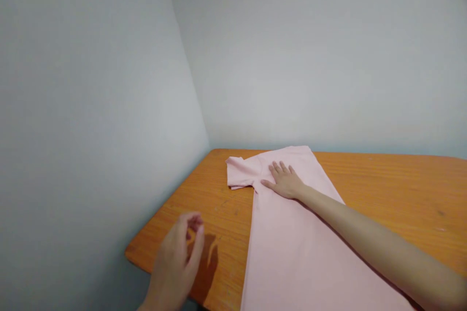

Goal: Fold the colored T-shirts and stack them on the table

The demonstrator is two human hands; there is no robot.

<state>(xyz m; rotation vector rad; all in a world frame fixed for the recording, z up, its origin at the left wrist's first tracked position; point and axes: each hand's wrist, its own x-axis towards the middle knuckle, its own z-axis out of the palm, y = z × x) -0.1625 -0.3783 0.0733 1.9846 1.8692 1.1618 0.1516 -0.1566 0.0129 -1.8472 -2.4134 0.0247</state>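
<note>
A pink T-shirt (292, 248) lies on the wooden table, folded lengthwise, with its short sleeve (242, 172) sticking out to the left. Flat on the upper part of the shirt, close to the sleeve, rests my right hand (286, 182), fingers spread and holding nothing. My left hand (177, 257) is held above the table, left of the shirt and apart from it. Its fingers are loosely curled toward the thumb, a gap shows between them, and I see nothing in it. The shirt's lower end runs out of view at the bottom.
The orange-brown wooden table (394, 184) extends to the right beyond the shirt. Its left edge slants toward the near left corner. A pale wall (314, 58) stands behind the table, and another wall (102, 107) runs along the left side.
</note>
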